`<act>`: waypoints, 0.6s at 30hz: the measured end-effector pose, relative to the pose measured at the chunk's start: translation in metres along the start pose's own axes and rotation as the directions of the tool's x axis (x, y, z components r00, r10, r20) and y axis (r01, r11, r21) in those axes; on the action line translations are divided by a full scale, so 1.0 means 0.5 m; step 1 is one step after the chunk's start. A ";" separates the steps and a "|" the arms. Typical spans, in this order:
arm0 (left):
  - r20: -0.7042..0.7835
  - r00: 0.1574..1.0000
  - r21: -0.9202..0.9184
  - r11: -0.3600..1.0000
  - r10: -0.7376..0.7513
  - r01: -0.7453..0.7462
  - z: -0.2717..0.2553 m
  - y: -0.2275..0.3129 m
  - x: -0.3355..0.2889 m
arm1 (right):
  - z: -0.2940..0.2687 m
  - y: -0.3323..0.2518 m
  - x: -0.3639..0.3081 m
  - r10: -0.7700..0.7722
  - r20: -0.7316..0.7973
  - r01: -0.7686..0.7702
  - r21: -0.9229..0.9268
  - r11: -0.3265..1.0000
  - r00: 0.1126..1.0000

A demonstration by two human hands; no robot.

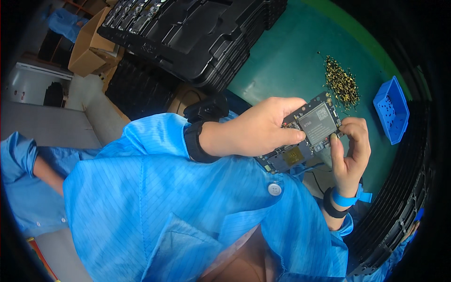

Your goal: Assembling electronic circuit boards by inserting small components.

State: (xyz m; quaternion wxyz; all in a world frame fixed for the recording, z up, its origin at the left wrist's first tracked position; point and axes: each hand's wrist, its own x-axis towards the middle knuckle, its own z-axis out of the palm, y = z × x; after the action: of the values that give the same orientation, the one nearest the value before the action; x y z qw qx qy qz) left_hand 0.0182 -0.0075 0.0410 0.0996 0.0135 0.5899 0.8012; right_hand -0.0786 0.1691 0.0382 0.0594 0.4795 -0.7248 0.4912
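1. The circuit board [314, 132] is held tilted in front of the person's blue jacket [188, 202], its upper part over the green tabletop [277, 56]; directions below run from the board as the clock's centre.
2. At 9 o'clock, the left hand [263, 129] is clamped on the board, thumb pressed over its face (the other fingers are mostly hidden).
3. At 4 o'clock, the right hand [351, 152] has its thumb and index fingertip close together at the board's edge; I cannot tell whether they pinch the board or some small part.
4. The board's face carries a large grey metal cover [321, 123] and, towards 8 o'clock, a gold-toned square [292, 156].
5. At 1 o'clock lies a loose heap of tiny black and brass-coloured pieces [342, 87], perhaps screws, though they are too small to be sure.
6. Near 2 to 3 o'clock sits a blue bin [397, 105], with small dark bits inside.
7. At 10 o'clock, black trays [197, 40] stand stacked.
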 end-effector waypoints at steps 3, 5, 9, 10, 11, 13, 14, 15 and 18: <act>-0.041 0.999 0.090 0.996 0.010 -0.006 0.002 0.012 -0.002 | 0.006 0.001 -0.006 -0.042 0.026 0.043 -0.054 0.998 0.999; -0.054 0.998 0.121 0.992 0.029 -0.022 0.008 0.015 -0.001 | 0.030 -0.013 -0.027 0.236 -0.174 -0.180 0.289 0.940 0.956; 0.020 0.996 0.198 0.977 -0.082 0.076 0.016 0.028 -0.004 | 0.070 -0.039 -0.042 0.513 -0.214 -0.287 0.624 0.726 0.831; 0.070 0.997 0.278 0.960 -0.043 0.022 0.014 0.026 -0.004 | 0.070 -0.040 -0.042 0.528 -0.166 -0.285 0.691 0.665 0.833; 0.074 0.996 0.279 0.960 -0.047 0.024 0.013 0.024 -0.003 | 0.068 -0.043 -0.040 0.532 -0.170 -0.284 0.691 0.664 0.830; 0.096 0.993 0.062 0.996 0.063 -0.069 0.012 0.021 -0.002 | 0.060 -0.049 -0.033 0.512 -0.143 -0.258 0.732 0.630 0.847; 0.092 0.994 0.077 0.995 0.058 -0.065 0.010 0.030 -0.002 | 0.057 -0.051 -0.032 0.511 -0.115 -0.251 0.768 0.590 0.852; 0.089 0.994 0.079 0.995 0.058 -0.065 0.006 0.028 0.002 | 0.058 -0.052 -0.032 0.510 -0.113 -0.249 0.770 0.588 0.853; 0.129 0.970 0.041 0.976 0.206 -0.213 0.008 0.016 0.016 | 0.060 -0.054 -0.033 0.511 -0.089 -0.259 0.780 0.569 0.855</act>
State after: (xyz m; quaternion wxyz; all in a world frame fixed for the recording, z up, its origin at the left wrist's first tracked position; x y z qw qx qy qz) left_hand 0.0098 -0.0047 0.0490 0.0506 0.1281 0.5994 0.7885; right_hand -0.0378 0.1552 0.0314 -0.1407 0.2069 -0.5281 0.8115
